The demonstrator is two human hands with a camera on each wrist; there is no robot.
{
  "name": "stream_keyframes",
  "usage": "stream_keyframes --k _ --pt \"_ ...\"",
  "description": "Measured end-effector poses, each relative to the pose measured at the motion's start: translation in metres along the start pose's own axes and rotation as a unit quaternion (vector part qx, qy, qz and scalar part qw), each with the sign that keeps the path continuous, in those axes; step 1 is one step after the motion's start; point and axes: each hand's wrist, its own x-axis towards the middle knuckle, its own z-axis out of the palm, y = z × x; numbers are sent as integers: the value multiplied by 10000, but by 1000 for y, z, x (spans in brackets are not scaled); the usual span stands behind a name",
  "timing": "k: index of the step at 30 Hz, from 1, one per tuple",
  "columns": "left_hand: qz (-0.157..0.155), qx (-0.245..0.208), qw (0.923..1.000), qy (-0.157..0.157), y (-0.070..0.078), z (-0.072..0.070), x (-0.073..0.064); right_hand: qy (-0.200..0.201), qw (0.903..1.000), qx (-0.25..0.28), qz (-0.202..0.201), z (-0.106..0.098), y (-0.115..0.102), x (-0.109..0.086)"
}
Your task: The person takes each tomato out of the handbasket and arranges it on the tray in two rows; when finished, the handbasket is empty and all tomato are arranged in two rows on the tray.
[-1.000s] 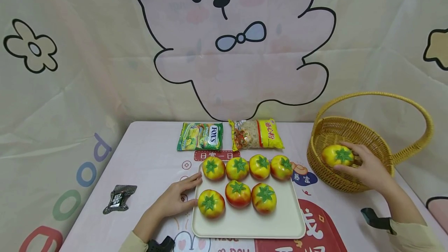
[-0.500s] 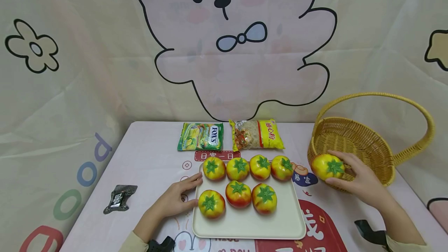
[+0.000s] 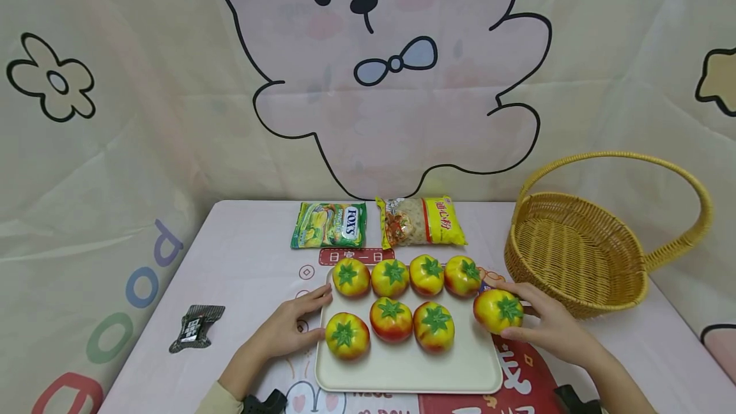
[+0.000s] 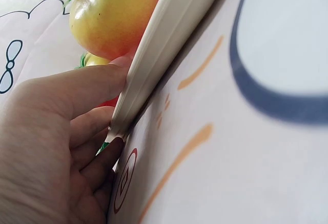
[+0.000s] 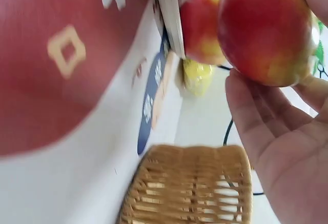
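My right hand (image 3: 554, 326) holds a yellow-red toy persimmon (image 3: 498, 312) with a green star-shaped top, at the right rim of the cream tray (image 3: 402, 372). In the right wrist view, thumb and fingers grip the toy persimmon (image 5: 266, 29) from the side, above the tray's rim (image 5: 169, 14). My left hand (image 3: 287, 328) rests at the tray's left edge, thumb and fingers spread. The left wrist view shows these fingers (image 4: 92, 88) touching the tray's rim (image 4: 159, 39). Several similar persimmons (image 3: 391, 319) lie on the tray in two rows.
A yellow wicker basket (image 3: 575, 254) with a tall handle stands on the right; no fruit shows inside. Behind the tray lie a green snack bag (image 3: 329, 225) and a yellow noodle bag (image 3: 421, 221). A small black packet (image 3: 197, 326) lies on the left.
My right hand has carried the toy persimmon out of the basket, leftward and nearer to me, over to the tray's right rim. The left hand stays at the tray's edge.
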Motion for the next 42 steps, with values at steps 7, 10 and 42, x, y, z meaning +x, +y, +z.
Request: stream_keyframes --k 7,10,42 --pt "0 22 10000 14 0 0 0 -585 9980 213 146 14 -1 4" --pt "2 25 10000 10 0 0 0 -778 9964 326 80 17 0 6" --pt "2 -29 10000 4 1 -2 0 -1596 9764 1441 212 24 -1 6"
